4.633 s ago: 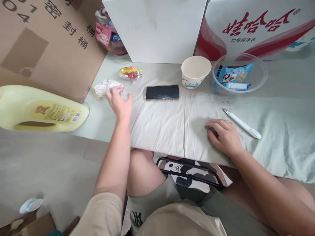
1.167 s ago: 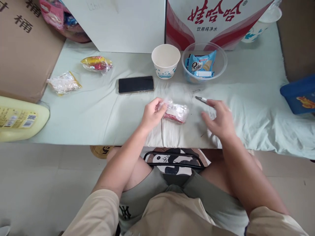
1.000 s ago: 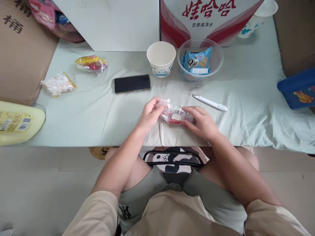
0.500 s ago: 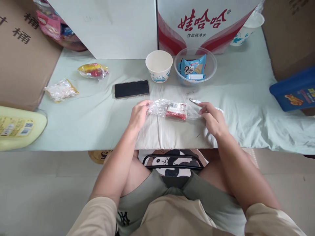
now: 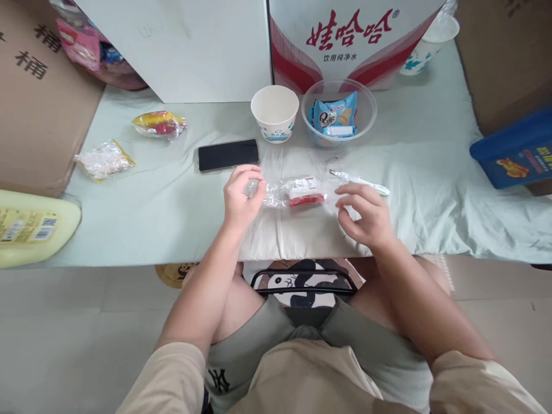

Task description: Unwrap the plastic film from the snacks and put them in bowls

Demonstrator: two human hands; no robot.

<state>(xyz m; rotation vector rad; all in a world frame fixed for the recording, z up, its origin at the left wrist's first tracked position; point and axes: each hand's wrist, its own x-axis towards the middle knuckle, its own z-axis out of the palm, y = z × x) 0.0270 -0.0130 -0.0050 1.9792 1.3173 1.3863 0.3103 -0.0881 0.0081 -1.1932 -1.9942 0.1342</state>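
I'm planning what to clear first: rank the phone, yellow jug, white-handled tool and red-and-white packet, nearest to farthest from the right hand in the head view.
From the right hand:
1. White-handled tool: just beyond it.
2. Red-and-white packet: to its left.
3. Phone: farther left, beyond the left hand.
4. Yellow jug: at the view's left edge.

From pic ctr: paper cup [image 5: 276,129] 12 o'clock, plastic bowl [image 5: 367,115] w/ snacks [image 5: 334,115] 1, white box [image 5: 185,52] 11, yellow jug [image 5: 32,230] 9.
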